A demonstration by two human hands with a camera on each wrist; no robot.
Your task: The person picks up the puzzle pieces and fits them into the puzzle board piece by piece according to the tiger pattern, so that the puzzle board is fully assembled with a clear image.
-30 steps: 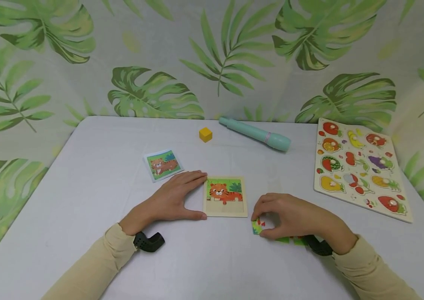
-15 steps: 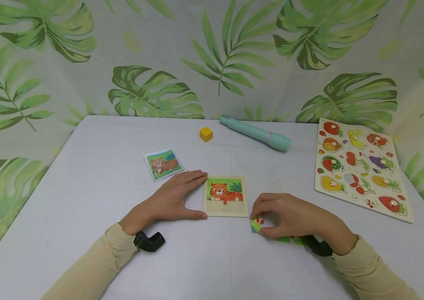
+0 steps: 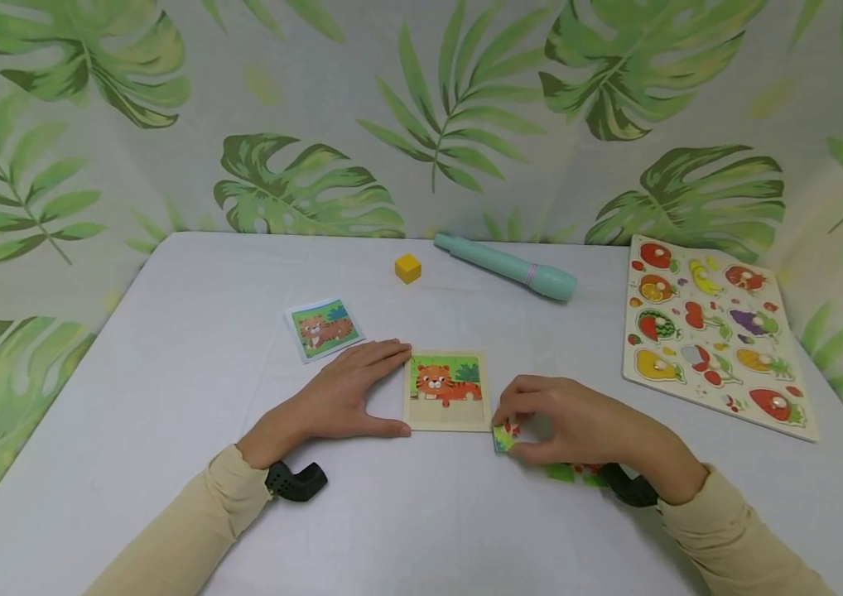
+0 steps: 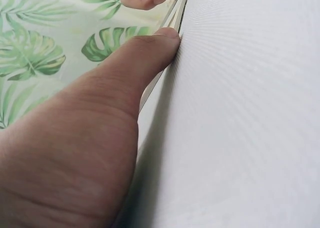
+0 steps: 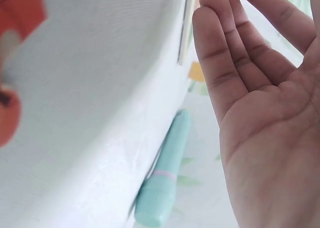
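Plain white for the tablecloth (image 3: 392, 530); large green leaves upon a pale ground for the backdrop (image 3: 190, 178). Pale cream wood in the puzzle tray (image 3: 466, 416), with an orange, dark-striped tiger (image 3: 435, 382) over green. Bright green with a little red on the puzzle piece (image 3: 503, 439); also green and red on the pieces (image 3: 559, 473) by the sleeve. Similar tiger, duller, on the white-bordered card (image 3: 328, 325). Solid yellow in the cube (image 3: 407, 268). Mint with a thin pink band on the stick (image 3: 503, 262). Many-coloured fruits, mostly red, on the cream board (image 3: 697, 392). Beige in both sleeves (image 3: 190, 517).
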